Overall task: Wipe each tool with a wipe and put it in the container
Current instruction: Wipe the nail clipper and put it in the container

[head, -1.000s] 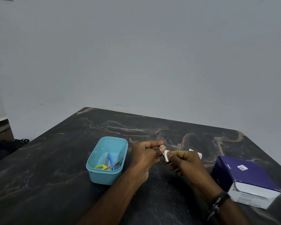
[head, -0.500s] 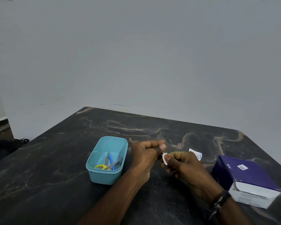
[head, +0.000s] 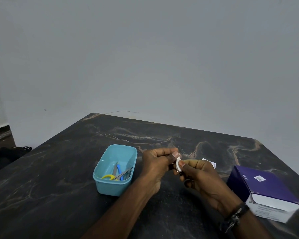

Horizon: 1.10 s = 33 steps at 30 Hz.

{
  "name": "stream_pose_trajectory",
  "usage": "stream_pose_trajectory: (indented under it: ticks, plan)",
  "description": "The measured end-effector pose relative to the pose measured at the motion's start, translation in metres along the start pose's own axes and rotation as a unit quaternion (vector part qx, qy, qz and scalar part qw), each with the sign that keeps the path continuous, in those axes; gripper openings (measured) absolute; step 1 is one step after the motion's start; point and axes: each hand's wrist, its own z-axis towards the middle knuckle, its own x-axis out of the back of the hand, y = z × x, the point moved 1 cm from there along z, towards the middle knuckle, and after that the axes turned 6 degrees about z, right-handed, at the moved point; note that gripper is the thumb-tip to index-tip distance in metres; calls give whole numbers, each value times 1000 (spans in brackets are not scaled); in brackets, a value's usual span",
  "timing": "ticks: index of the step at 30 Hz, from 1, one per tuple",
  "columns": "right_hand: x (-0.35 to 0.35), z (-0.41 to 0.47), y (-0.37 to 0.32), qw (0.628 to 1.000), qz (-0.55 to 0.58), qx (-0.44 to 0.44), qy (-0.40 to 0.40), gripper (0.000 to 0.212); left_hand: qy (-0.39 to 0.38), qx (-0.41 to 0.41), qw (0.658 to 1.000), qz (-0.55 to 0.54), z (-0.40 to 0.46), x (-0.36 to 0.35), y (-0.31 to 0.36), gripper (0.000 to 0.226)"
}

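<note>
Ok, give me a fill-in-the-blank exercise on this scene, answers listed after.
1. The container on the table is ____ in colour.
2. The scissors in it have ____ handles.
3. The right hand pinches a white ____ against the left hand.
4. The purple box lies on the person's ____ side.

Answers: blue; yellow; wipe; right

**A plain room with a work table**

A dark marble-patterned tabletop point(head: 76, 169) stands against a bare grey painted wall point(head: 145, 57). A purple-and-white cardboard box point(head: 266, 190) and a light-blue plastic tub point(head: 109, 187) sit on it. The room type is unclear.
</note>
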Motion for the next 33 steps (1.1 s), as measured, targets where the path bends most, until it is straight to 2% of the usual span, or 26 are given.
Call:
stream_pose_trajectory:
  ticks: [3, 11, 16, 23, 33]
  plan:
    - [1, -1, 0, 1000, 1, -3, -2, 28, -13, 5, 1000, 6, 0, -1, -1, 12]
    - [2, 0, 1, 996, -10, 52, 69, 25, -21, -1, 1000, -4, -4, -5, -3, 15]
    - [-4, 0, 5, 997, -57, 46, 40, 17, 19, 0, 1000, -3, -3, -5, -4, 14]
    - [-6, 0, 2, 996, -72, 45, 30, 22, 60, -11, 997, -36, -5, -4, -1, 12]
    - [-1, 3, 3, 995, -66, 44, 57, 23, 6, 0, 1000, 18, -5, -5, -4, 16]
